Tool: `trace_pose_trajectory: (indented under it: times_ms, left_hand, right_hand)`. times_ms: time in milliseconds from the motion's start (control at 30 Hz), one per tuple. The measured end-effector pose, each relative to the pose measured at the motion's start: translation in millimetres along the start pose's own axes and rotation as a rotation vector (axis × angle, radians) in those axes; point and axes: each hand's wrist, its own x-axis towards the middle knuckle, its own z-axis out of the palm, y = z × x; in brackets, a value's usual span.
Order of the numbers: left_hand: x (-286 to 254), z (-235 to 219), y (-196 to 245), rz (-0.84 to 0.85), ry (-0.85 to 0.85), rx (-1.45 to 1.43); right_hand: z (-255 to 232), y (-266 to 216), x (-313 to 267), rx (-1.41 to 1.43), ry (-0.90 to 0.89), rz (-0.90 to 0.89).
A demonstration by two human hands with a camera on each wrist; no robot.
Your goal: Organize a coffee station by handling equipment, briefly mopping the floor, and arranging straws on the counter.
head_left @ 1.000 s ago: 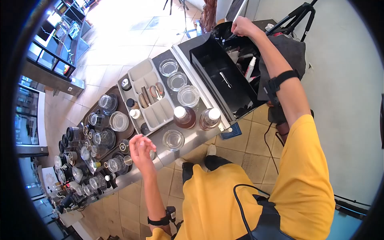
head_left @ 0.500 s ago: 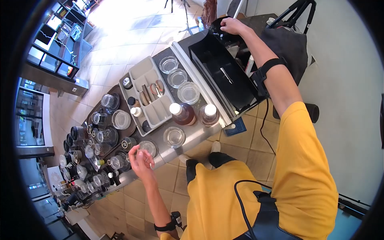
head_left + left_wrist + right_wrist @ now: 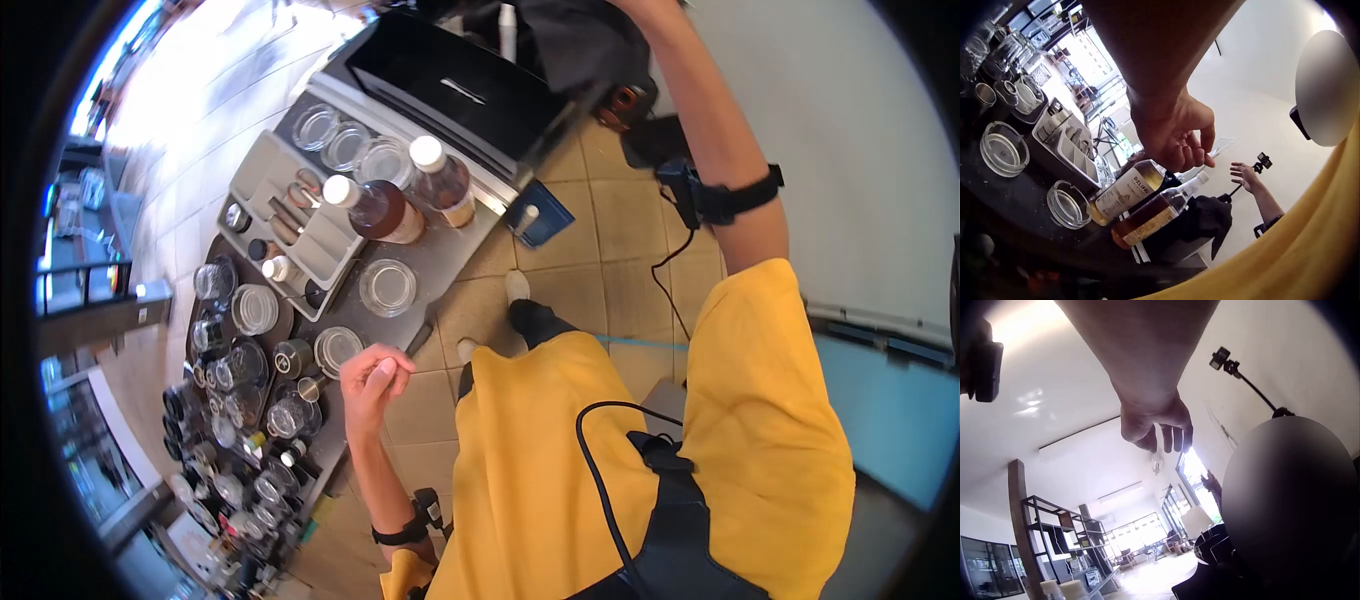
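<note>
My left hand hangs loosely curled and empty beside the table's front edge, close to a round glass dish. In the left wrist view, the left hand is above two bottles with amber contents, one of them labelled. My right hand is raised, mostly cut off by the top of the head view. In the left wrist view the right hand has its fingers spread, and in the right wrist view the right hand holds nothing, fingers hanging loosely.
A grey divided tray holds scissors and small tools. Two white-capped bottles stand by glass dishes. A black open box lies behind them, with a dark bag beyond. Many glass jars crowd the left side.
The head view has turned and shifted, so the table sits further left. My right hand has left the dark container at the back and risen, empty. The left hand stays near the table edge.
</note>
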Motion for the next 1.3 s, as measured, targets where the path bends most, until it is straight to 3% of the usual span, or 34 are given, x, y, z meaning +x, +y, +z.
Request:
trace_pose_trajectory:
  times_ms: [133, 200, 233, 300, 367, 467, 600, 733, 867, 900, 967, 1033, 1100, 1167, 1200, 1267, 1300]
  left_hand:
    - [-2.2, 5.7, -11.4, -0.046, -0.122, -0.028]
    - [0.0, 14.3, -24.6, -0.062, -0.234, -0.004]
    - [2.0, 17.1, -30.0, -0.048, -0.233, 0.029]
    - [12.0, 24.7, -45.9, -0.093, -0.414, 0.055]
    - [16.0, 39.1, -56.9, -0.085, -0.367, 0.097]
    - [32.1, 63.1, -82.5, -0.118, -0.464, 0.17]
    - [49.7, 109.6, -105.2, -0.173, -0.597, 0.271]
    - [70.8, 144.2, -154.6, -0.187, -0.697, 0.406]
    - [85.6, 171.9, -207.8, -0.238, -0.749, 0.526]
    - [89.7, 176.8, -220.9, -0.265, -0.758, 0.578]
    - [90.4, 194.1, -236.9, -0.298, -0.787, 0.632]
    - [98.2, 208.8, -254.6, -0.415, -0.752, 0.739]
    - [102.5, 226.1, -264.9, -0.421, -0.796, 0.778]
    - [102.8, 247.8, -269.3, -0.392, -0.857, 0.81]
    - [109.2, 249.5, -276.0, -0.424, -0.898, 0.825]
    - [120.1, 264.8, -285.1, -0.462, -0.926, 0.849]
    - [126.6, 272.6, -292.5, -0.49, -0.965, 0.861]
  right_hand:
    - [-62.6, -65.3, -77.9, -0.092, -0.009, 0.12]
    - [-96.0, -94.3, -144.3, -0.115, -0.027, 0.444]
    - [-88.2, -85.4, -161.3, -0.115, -0.021, 0.441]
    - [-100.9, -81.6, -255.4, -0.049, -0.039, 0.58]
    - [-102.9, -88.9, -304.4, -0.11, -0.008, 0.604]
    - [-111.4, -103.6, -417.0, -0.148, 0.05, 0.726]
    - [-118.2, -131.0, -557.1, -0.117, 0.003, 1.095]
    - [-104.4, -143.6, -686.5, -0.025, -0.103, 1.467]
    - [-72.9, -129.6, -821.6, 0.036, -0.052, 1.535]
    - [-64.2, -125.0, -846.8, 0.041, -0.033, 1.542]
    - [-55.8, -103.4, -888.2, -0.056, -0.288, 1.704]
    - [-56.2, -84.2, -930.5, -0.043, -0.257, 1.635]
    - [-46.2, -79.9, -947.1, 0.003, -0.242, 1.585]
    - [-46.2, -70.2, -956.3, 0.17, -0.159, 1.933]
    - [-43.8, -62.9, -958.6, 0.19, -0.165, 1.935]
    - [-20.6, -45.7, -983.5, 0.206, 0.103, 1.887]
    - [-10.8, -35.4, -994.3, 0.224, 0.101, 1.897]
